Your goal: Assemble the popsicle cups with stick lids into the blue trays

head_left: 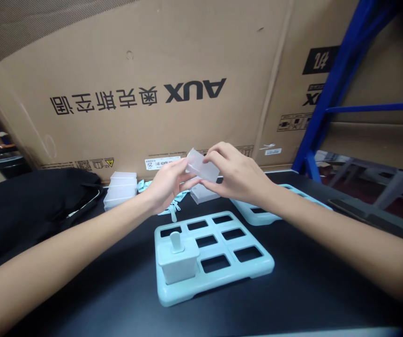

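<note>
Above the table, my left hand and my right hand both grip a translucent ice pop mould cup, tilted between them. Fingers of the left hand press its left end; the right thumb and fingers pinch its right side. Below them lies a light-blue mould tray with rectangular openings. One lidded mould stands in its front-left opening, a stick-shaped handle rising from its lid. Behind my hands, another translucent cup lies on the table, beside small light-blue sticks and lids in a loose pile.
Several translucent cups stand together at the back left, near a black cloth bag and a dark jar. A second light-blue tray lies behind my right forearm. Large cardboard boxes and a blue rack post border the table.
</note>
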A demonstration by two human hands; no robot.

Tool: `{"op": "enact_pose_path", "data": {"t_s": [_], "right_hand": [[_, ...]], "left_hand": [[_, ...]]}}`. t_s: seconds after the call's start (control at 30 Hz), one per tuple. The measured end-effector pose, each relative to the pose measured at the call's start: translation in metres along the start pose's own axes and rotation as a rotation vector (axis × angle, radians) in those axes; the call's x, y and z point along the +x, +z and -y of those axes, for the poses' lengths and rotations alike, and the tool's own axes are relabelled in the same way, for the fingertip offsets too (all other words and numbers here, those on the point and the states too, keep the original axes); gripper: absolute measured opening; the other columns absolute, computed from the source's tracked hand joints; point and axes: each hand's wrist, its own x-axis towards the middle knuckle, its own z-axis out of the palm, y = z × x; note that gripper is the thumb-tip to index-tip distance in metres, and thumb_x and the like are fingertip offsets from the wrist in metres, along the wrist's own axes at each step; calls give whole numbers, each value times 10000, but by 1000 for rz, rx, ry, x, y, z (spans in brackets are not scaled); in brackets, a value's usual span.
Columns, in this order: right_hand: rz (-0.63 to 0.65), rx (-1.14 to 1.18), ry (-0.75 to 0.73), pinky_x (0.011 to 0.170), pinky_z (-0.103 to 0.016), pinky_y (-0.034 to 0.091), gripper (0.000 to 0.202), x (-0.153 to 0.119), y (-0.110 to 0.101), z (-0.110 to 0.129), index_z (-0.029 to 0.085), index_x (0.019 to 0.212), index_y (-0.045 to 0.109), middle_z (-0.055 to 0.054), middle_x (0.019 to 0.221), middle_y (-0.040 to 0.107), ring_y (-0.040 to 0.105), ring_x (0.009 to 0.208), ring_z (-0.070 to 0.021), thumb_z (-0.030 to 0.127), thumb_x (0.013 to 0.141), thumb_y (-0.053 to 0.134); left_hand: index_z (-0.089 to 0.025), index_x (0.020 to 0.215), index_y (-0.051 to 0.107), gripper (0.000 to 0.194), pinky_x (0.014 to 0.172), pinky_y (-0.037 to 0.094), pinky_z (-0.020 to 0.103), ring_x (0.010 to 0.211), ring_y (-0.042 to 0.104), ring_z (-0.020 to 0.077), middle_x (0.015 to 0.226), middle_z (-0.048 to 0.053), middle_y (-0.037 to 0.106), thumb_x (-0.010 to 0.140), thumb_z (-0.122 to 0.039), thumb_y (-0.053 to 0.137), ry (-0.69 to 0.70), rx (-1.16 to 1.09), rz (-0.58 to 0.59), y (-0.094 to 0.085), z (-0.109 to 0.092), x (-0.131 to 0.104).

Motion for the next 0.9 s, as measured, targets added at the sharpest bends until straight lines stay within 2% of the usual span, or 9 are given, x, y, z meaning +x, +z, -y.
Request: {"op": "enact_pose_path", "data": {"t_s": [0.13,0.23,0.3,0.37,0.47,0.57,0.7,0.8,0.9], "right_hand": [[67,154,31,741,-356,431,394,4,0,-10,206,1083,473,-91,1039,563,531,931,-241,447,801,605],[168,206,30,753,-353,434,439,4,-2,-27,200,1111,465,-91,1048,576,541,936,-238,436,780,628],[232,219,16,813,-374,433,453,1,0,-41,198,1149,459,-107,1118,558,522,1024,-257,403,780,623],[313,249,17,856,-389,430,465,-4,4,-54,199,1184,449,-115,1165,539,504,1078,-264,385,789,608],[412,300,43,874,-398,435,475,-11,10,-67,201,1202,442,-118,1187,522,500,1087,-259,405,802,595],[444,318,83,863,-397,441,482,-15,15,-70,202,1190,455,-118,1170,521,508,1057,-253,450,801,596],[410,290,105,817,-387,442,455,-16,22,-70,194,1144,499,-106,1084,549,520,973,-240,470,796,599],[385,286,100,783,-372,440,432,-17,26,-71,194,1135,518,-93,1042,560,528,906,-221,451,799,604],[378,313,85,774,-363,441,453,-19,30,-72,198,1166,515,-92,1061,552,524,899,-211,455,805,606]], "left_hand": [[-178,1254,522,327,972,485,388,1120,609,221,1311,124,563,977,-326,431,-3,155,83,-12,-1,-6],[-250,1364,416,416,852,534,373,1011,657,214,1298,113,571,972,-386,436,69,468,98,-32,-1,-15],[-217,1269,514,350,810,530,349,941,662,196,1164,98,644,970,-380,433,190,773,95,-51,2,-24],[-197,1076,631,264,806,513,335,925,639,184,1045,68,679,969,-335,434,294,1081,131,-71,7,-35],[-199,1070,639,246,882,479,350,989,597,179,1049,61,673,971,-246,418,397,1288,275,-91,15,-49],[-228,1145,619,265,940,448,360,1075,550,185,1153,56,646,975,-238,416,416,1366,422,-93,22,-55],[-222,1148,627,276,948,436,348,1086,537,202,1196,56,637,981,-293,418,424,1414,569,-82,26,-53],[-198,1095,640,293,923,441,335,1043,555,203,1123,68,663,991,-308,389,418,1452,595,-78,27,-53],[-197,1038,644,300,880,450,326,990,566,195,1055,66,671,994,-329,378,428,1511,567,-79,27,-55]]}}
